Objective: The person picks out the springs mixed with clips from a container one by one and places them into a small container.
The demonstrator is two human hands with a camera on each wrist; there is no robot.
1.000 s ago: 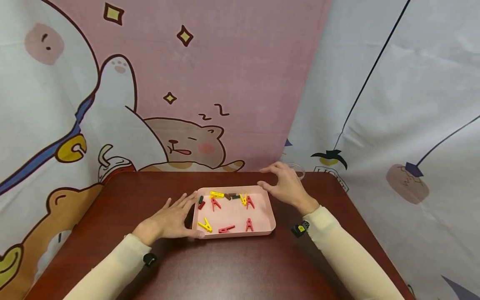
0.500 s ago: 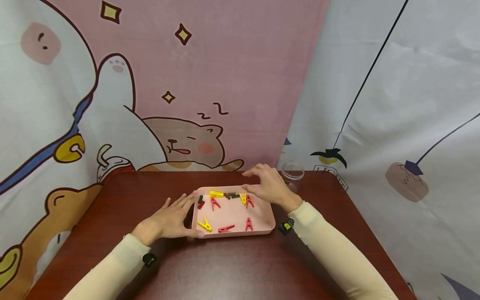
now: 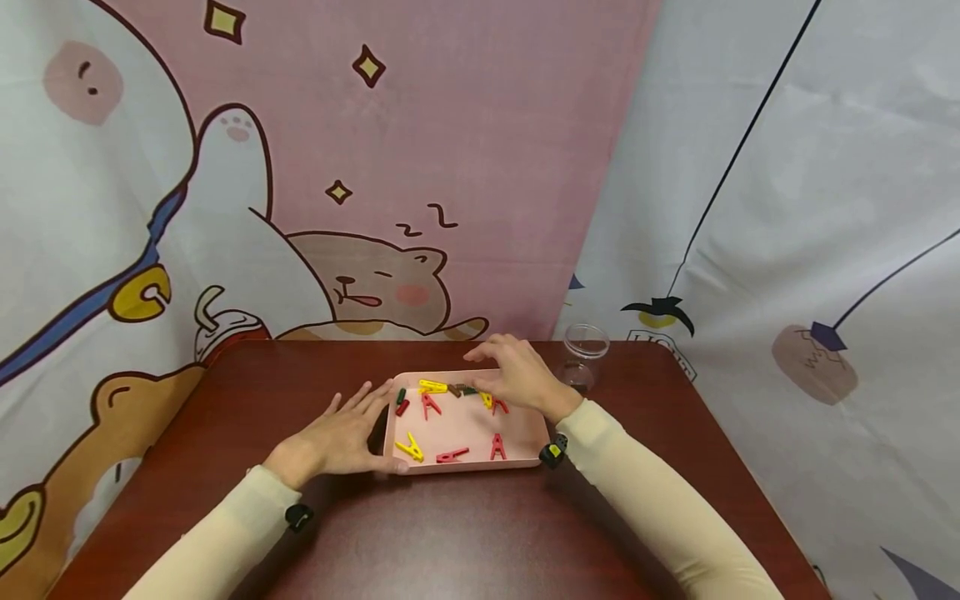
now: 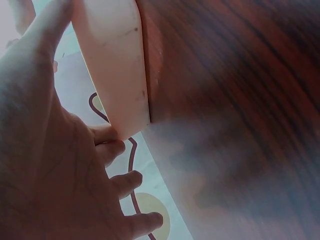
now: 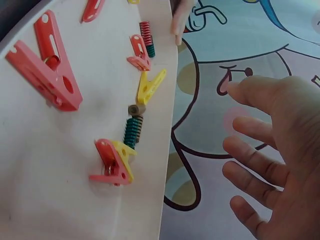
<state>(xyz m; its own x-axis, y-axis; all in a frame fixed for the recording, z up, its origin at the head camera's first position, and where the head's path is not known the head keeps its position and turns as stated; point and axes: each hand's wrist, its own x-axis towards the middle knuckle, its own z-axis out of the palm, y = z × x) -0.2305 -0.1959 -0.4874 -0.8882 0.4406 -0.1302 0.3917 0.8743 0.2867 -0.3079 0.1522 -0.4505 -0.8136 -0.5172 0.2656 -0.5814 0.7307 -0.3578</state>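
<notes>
A shallow pink tray [image 3: 457, 429] lies on the table in the head view. Scattered in it are red clips [image 3: 498, 447], yellow clips [image 3: 410, 448] and several small coil springs [image 5: 132, 131] in green, brown and red. My left hand [image 3: 333, 442] rests at the tray's left side, fingers spread along it and thumb at the front corner. Over the back right part of the tray hovers my right hand [image 3: 521, 379], its fingers loosely bent and nothing in them. In the head view it partly hides a yellow clip [image 3: 487, 400] and a red clip [image 3: 500, 407].
A clear plastic cup [image 3: 585, 358] stands behind the right hand, near the back edge of the dark wooden table [image 3: 465, 533]. Cloth with cartoon animals [image 3: 375, 287] hangs behind the table, and pale cloth [image 3: 780, 208] hangs along the right side.
My right hand has moved left from beside the cup to over the tray's back right part, uncovering the cup. The left hand and the tray stay where they were.
</notes>
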